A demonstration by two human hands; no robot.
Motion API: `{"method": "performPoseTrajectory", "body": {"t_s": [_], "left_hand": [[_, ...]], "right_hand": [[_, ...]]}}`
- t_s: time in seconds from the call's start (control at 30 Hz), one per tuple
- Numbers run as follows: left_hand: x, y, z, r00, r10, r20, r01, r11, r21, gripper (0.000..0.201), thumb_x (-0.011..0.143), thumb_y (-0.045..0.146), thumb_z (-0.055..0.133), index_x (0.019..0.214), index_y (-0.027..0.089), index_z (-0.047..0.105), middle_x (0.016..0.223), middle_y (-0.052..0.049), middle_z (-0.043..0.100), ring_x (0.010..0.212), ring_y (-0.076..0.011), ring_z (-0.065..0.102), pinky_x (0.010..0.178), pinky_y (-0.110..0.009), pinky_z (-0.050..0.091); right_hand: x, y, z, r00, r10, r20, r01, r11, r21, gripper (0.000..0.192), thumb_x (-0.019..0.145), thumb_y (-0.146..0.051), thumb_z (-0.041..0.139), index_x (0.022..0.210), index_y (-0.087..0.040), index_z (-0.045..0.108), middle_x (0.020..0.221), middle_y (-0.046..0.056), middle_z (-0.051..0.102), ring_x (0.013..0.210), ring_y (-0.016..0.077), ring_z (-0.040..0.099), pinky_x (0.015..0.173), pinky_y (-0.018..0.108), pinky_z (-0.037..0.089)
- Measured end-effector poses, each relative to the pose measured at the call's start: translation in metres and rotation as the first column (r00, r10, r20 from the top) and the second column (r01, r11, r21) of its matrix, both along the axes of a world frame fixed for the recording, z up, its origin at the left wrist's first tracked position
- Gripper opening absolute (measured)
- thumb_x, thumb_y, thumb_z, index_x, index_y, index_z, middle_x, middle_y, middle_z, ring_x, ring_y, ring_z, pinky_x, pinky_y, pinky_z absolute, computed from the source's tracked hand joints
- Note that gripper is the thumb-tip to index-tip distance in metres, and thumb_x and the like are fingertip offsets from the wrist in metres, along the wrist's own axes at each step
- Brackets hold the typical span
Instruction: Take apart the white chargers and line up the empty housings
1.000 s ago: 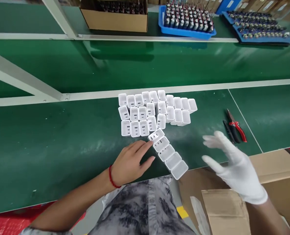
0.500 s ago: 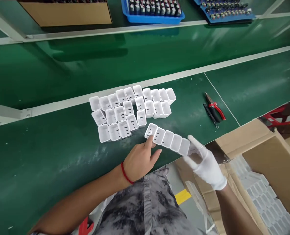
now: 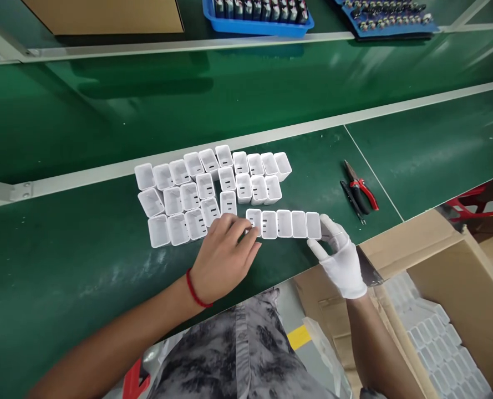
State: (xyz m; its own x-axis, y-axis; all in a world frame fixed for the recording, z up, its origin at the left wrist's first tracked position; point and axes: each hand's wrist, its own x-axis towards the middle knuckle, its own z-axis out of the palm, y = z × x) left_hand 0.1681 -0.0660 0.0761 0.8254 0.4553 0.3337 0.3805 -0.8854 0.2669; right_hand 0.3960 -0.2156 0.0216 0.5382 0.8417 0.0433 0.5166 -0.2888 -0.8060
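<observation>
A row of several open-topped white plastic boxes point(image 3: 284, 224) lies side by side, with slots visible in some floors. My left hand point(image 3: 225, 255), bare with a red wrist cord, has curled fingers at the leftmost box of this row, partly covering it. At the opposite end, my right hand point(image 3: 338, 260) in a white glove grips the last box between thumb and fingers. Behind and to the left stands a larger group of similar white boxes point(image 3: 172, 200) in uneven rows, openings up. My left fingers also hide part of that group's front edge.
Red-and-black pliers point(image 3: 360, 191) and a small black tool point(image 3: 352, 203) lie right on the green bench point(image 3: 63, 277). An open carton point(image 3: 446, 271) below right holds more white boxes. A blue tray point(image 3: 254, 26) with dark parts and a blue mat point(image 3: 390, 26) sit on the upper shelf.
The row of boxes has swung from slanting down rightward to nearly level, its right end rising with my gloved hand. My left hand has shifted left and its fingers have curled more.
</observation>
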Motion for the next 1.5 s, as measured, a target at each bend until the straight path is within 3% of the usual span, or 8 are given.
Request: {"method": "performPoseTrajectory", "body": {"t_s": [0.17,0.3,0.4,0.6,0.83,1.2,1.37,1.5], "left_hand": [[0.009,0.010,-0.012,0.999,0.016,-0.046,-0.011,0.993,0.117,0.013,0.091,0.011,0.056,0.082,0.017,0.063,0.088,-0.008,0.066,0.095,-0.0276,0.053,0.074,-0.042,0.039],[0.009,0.010,-0.016,0.999,0.022,-0.031,-0.018,0.994,0.111,0.015,0.092,0.016,0.057,0.078,0.016,0.063,0.086,-0.007,0.065,0.096,-0.0276,0.051,0.075,-0.043,0.038],[0.008,0.011,-0.017,1.000,-0.023,-0.016,0.024,0.997,0.068,0.018,0.093,0.017,0.057,0.076,0.016,0.061,0.082,-0.007,0.063,0.091,-0.0251,0.050,0.073,-0.039,0.042],[0.004,0.012,-0.020,0.996,-0.090,0.021,0.090,0.996,0.001,0.014,0.093,0.015,0.055,0.080,0.016,0.061,0.083,-0.008,0.060,0.087,-0.0229,0.049,0.075,-0.036,0.049],[0.006,0.011,-0.017,1.000,-0.031,-0.006,0.031,0.995,0.091,0.009,0.092,0.017,0.057,0.085,0.016,0.064,0.088,-0.009,0.064,0.095,-0.0274,0.053,0.075,-0.041,0.046],[0.006,0.015,-0.016,1.000,-0.024,-0.011,0.025,0.992,0.123,0.014,0.090,0.018,0.060,0.077,0.016,0.063,0.095,-0.010,0.066,0.103,-0.0321,0.051,0.078,-0.046,0.042],[0.004,0.010,-0.019,0.991,-0.133,0.001,0.133,0.990,-0.044,0.017,0.088,0.011,0.055,0.073,0.018,0.059,0.095,-0.010,0.060,0.107,-0.0297,0.049,0.081,-0.044,0.047],[-0.014,0.011,-0.011,0.974,-0.223,-0.029,0.219,0.968,-0.121,0.018,0.086,0.011,0.056,0.069,0.018,0.059,0.112,-0.012,0.058,0.117,-0.0317,0.045,0.091,-0.048,0.049]], "right_hand": [[-0.005,0.015,0.003,0.981,0.025,0.191,-0.040,0.996,0.076,0.059,0.088,-0.032,0.064,0.143,-0.025,0.043,0.128,0.013,0.055,0.101,0.0234,0.067,0.089,0.044,0.060],[-0.014,0.024,0.018,0.826,0.015,0.563,-0.113,0.984,0.140,0.074,0.083,-0.026,0.070,0.147,-0.035,0.035,0.132,0.013,0.048,0.118,0.0304,0.056,0.096,0.051,0.054],[-0.024,0.032,0.026,0.722,0.162,0.672,-0.278,0.958,0.068,0.076,0.082,-0.027,0.071,0.148,-0.038,0.033,0.139,0.013,0.041,0.123,0.0343,0.051,0.095,0.055,0.052],[-0.041,0.042,0.019,0.679,0.246,0.692,-0.284,0.957,-0.063,0.059,0.083,-0.032,0.068,0.138,-0.034,0.048,0.155,0.013,0.023,0.134,0.0411,0.038,0.104,0.065,0.039],[-0.053,0.050,0.018,0.621,0.275,0.734,-0.295,0.949,-0.107,0.039,0.085,-0.034,0.066,0.124,-0.038,0.059,0.150,0.007,0.036,0.137,0.0393,0.034,0.108,0.075,0.021],[-0.033,0.036,0.019,0.692,0.114,0.713,-0.198,0.980,0.035,0.078,0.084,-0.035,0.068,0.148,-0.039,0.025,0.137,0.012,0.046,0.132,0.0378,0.042,0.106,0.072,0.030],[-0.035,0.031,0.018,0.652,0.220,0.725,-0.248,0.966,-0.069,0.077,0.084,-0.035,0.068,0.148,-0.046,0.026,0.149,0.010,0.033,0.136,0.0406,0.036,0.105,0.077,0.025],[-0.044,0.037,0.020,0.613,0.309,0.727,-0.297,0.943,-0.150,0.063,0.084,-0.035,0.067,0.139,-0.051,0.041,0.150,0.006,0.033,0.136,0.0406,0.035,0.105,0.080,0.019]]}}
